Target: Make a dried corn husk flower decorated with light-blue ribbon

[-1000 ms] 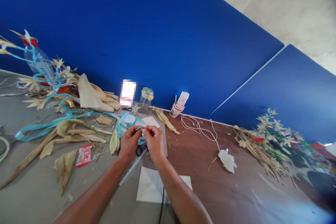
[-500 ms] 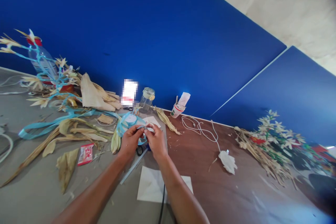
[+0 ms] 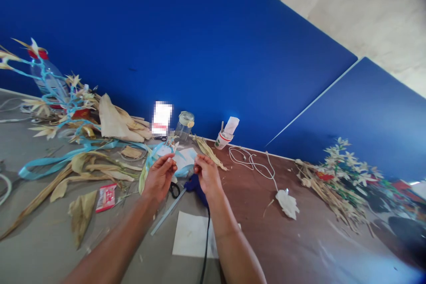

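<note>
My left hand is closed, thumb against forefinger, at the edge of a light blue ribbon. Opposite it, my right hand pinches the ribbon too, and a short stretch spans the gap between the hands. Behind them lie more loops of the ribbon and a white sheet, partly covered. A dark blue glue gun lies under my right wrist, its black cord trailing toward me. Scissors with black handles and a pale glue stick rest between my forearms.
Dried corn husks and a red packet lie at left, near a blue-wrapped branch with husk flowers and a bottle. A jar, paper cup, white cable and white flower bunch stand or lie farther off. White paper lies in front.
My hands have moved apart from touching each other, opening a gap with the ribbon between them. More of the glue gun shows. The view has shifted slightly.
</note>
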The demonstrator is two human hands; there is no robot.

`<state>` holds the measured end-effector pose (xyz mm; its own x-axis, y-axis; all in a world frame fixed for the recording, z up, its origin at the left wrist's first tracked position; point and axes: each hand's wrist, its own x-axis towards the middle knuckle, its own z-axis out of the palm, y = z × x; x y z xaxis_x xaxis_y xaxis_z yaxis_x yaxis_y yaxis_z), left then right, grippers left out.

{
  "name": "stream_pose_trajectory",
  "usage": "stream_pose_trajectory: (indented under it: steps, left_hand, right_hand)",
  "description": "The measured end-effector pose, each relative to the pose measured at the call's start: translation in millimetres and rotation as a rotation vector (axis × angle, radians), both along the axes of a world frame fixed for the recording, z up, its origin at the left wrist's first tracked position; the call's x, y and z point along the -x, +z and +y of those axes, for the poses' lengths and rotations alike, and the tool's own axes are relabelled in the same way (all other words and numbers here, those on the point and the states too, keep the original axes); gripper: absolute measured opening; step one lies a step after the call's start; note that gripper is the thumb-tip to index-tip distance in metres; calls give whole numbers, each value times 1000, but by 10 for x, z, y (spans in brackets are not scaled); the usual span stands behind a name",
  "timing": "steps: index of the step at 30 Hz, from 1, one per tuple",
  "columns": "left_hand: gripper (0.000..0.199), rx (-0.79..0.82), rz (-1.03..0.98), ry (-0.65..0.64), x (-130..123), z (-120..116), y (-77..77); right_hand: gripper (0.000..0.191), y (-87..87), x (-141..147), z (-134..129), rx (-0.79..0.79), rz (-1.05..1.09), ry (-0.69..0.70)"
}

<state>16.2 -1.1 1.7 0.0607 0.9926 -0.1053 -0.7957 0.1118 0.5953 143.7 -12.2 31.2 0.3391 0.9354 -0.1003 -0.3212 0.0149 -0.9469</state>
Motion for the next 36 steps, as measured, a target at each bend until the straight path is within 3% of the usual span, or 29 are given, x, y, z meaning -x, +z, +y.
stream_pose_trajectory:
  steps: [5,16,25,36]
  left_hand:
    - [21,13,89,-39,-44,-59,41]
    - [21,-6,183,-29,-79,-127,126]
    - [23,-31,206,39,-87,-124,127]
    - [17,-135,461,88,-119,-151,38]
  right_hand:
    - [14,-20,43,-27,7,-102,39]
    - [3,-25,63,-75,-155,-615,-166]
    - [18,-36,142,-17,-101,51,31]
    - [17,30,220,-77,1,40,64]
